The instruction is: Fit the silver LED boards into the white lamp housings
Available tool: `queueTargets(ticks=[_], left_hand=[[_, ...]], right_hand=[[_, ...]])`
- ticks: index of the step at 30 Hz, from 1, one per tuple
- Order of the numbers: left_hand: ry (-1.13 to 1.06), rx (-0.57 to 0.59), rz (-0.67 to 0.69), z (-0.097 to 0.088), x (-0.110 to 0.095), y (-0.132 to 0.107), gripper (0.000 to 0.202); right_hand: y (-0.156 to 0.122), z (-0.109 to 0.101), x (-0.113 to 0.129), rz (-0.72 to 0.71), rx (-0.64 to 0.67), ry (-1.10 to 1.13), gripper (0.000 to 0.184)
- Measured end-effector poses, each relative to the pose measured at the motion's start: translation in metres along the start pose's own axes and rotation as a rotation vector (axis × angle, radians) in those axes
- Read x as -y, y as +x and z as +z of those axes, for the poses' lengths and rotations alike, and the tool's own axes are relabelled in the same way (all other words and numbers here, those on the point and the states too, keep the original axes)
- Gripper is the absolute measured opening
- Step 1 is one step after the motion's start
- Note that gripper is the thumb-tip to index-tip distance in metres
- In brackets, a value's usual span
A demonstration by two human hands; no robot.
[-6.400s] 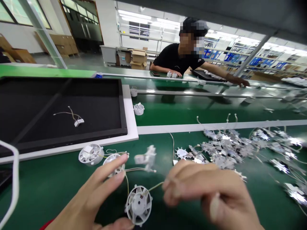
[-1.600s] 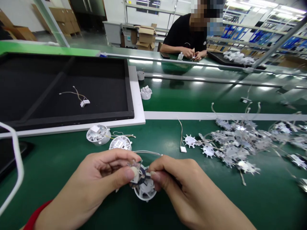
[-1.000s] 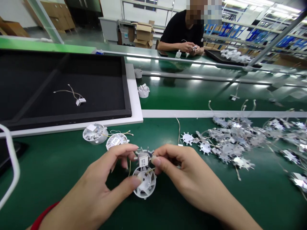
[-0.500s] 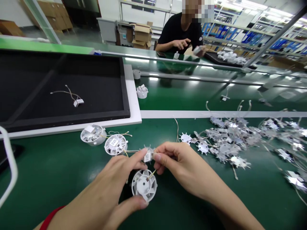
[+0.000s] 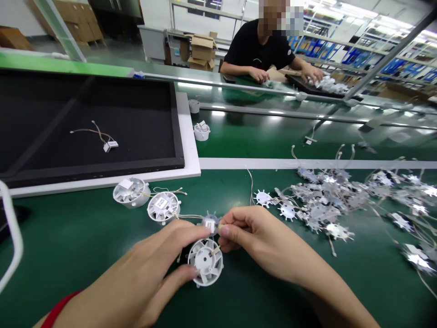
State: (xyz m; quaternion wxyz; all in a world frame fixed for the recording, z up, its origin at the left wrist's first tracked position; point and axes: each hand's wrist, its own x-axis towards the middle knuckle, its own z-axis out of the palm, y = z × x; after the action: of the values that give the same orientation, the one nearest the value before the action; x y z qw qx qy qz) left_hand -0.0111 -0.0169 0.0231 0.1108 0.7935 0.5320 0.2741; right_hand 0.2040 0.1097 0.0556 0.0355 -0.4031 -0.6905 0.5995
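In the head view a white round plastic housing point(image 5: 205, 263) with spoke-like ribs lies face up at the front middle of the green table. My left hand point(image 5: 164, 255) curves round its left side, thumb on the rim and index finger reaching to a silvery toothed disc point(image 5: 210, 224) with a white label just behind it. My right hand point(image 5: 242, 230) is closed in a pinch at the disc's right edge; its fingertips partly hide what they grip. A short wire point(image 5: 216, 249) runs from the housing's centre toward these fingers.
Two housings with labelled discs point(image 5: 131, 192) point(image 5: 164, 207) stand left of the hands. A heap of toothed discs with wires point(image 5: 317, 200) spreads at the right. A black tray point(image 5: 85, 109) lies back left. Across the table, a person point(image 5: 257, 50) reaches into white parts.
My left thumb has shifted left and up along the housing's rim, and its index finger lies lower by the disc. Across the table, the person's hand has moved right onto the white parts.
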Motion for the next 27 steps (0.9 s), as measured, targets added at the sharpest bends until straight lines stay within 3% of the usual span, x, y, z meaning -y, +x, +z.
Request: queueTargets(ticks=[8,16,19,24,27], left_hand=[[0.030,-0.059,0.147,0.014,-0.002,-0.007,0.027],[0.031,-0.051,0.254,0.002,0.012,0.003,0.030],[0.050,-0.055,0.266,-0.001,0.014,0.003,0.029],[-0.026,0.000,0.150,-0.005,0.013,0.001,0.015],[-0.025,-0.069,0.059,-0.003,0.011,-0.002,0.021]], right_hand=[[-0.001,-0.001,-0.001,-0.011,0.019,0.053,0.021],[-0.004,-0.006,0.004,0.111,0.050,0.112,0.021],[-0.006,-0.011,0.004,0.053,0.032,0.063,0.023],[-0.010,-0.016,0.003,-0.089,0.005,-0.024,0.021],[-0.011,-0.014,0.002,-0.117,0.040,-0.039,0.016]])
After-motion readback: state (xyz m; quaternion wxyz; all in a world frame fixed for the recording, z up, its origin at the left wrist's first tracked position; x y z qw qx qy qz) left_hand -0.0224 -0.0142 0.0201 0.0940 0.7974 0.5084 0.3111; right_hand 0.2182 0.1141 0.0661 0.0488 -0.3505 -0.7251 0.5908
